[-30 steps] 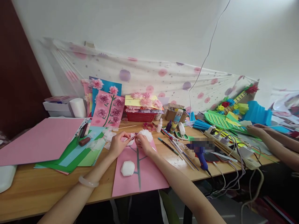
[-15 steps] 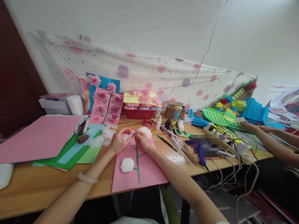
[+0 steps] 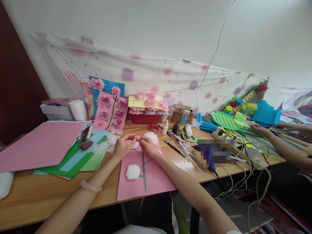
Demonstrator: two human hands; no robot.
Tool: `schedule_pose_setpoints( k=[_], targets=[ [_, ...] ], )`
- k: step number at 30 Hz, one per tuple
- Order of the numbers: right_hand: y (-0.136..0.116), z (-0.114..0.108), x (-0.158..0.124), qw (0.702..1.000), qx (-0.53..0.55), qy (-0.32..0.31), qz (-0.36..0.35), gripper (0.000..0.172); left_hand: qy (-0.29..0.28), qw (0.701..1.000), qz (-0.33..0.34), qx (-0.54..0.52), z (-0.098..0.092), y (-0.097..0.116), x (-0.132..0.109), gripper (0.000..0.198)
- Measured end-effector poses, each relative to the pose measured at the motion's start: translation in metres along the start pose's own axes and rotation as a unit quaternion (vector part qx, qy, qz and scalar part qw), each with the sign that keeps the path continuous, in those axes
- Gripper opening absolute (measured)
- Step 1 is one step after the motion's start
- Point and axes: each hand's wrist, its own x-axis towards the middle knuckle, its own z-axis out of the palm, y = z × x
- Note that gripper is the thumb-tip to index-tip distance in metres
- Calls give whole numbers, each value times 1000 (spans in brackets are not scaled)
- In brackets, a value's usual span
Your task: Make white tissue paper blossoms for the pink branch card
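My left hand (image 3: 122, 146) and my right hand (image 3: 148, 146) meet over the top of a pink card (image 3: 146, 175) with a green stem drawn on it. Both pinch a small white and pink piece of tissue (image 3: 136, 140) between their fingertips. A white tissue flower (image 3: 133, 171) lies on the card, left of the stem. Another white fluffy flower (image 3: 152, 137) sits just behind my right hand. A pale bangle (image 3: 91, 187) circles my left wrist.
A large pink sheet (image 3: 40, 144) and green and blue papers (image 3: 80, 159) lie left. A red basket (image 3: 145, 118), flower cards (image 3: 110, 112), pens (image 3: 185, 149), a blue glue gun (image 3: 209, 159) and cables (image 3: 246, 162) crowd the wooden table (image 3: 36, 198). Another person's hands (image 3: 262, 130) work at the right.
My hands stay together over the card, with the fingers shifting slightly on the tissue piece. The other person's second hand has come into view at the far right.
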Motion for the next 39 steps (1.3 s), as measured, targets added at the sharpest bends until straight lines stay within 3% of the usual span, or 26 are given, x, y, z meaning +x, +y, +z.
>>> schedule_pose_setpoints(
  k=[12, 18, 25, 35, 39],
  targets=[
    [0, -1, 0, 1000, 6, 4, -4, 5, 0, 1000, -9, 0, 3, -2, 0, 28],
    [-3, 0, -2, 1000, 12, 4, 4, 23, 11, 1000, 0, 26, 1, -1, -1, 24],
    [0, 2, 1, 1000, 12, 12, 13, 10, 19, 999, 15, 37, 1, 2, -2, 25],
    [4, 1, 3, 999, 3, 35, 31, 9, 108, 979, -109, -133, 3, -9, 6, 29],
    [2, 2, 3, 998, -6, 44, 39, 9, 144, 970, -131, -146, 2, -14, 9, 29]
  ],
)
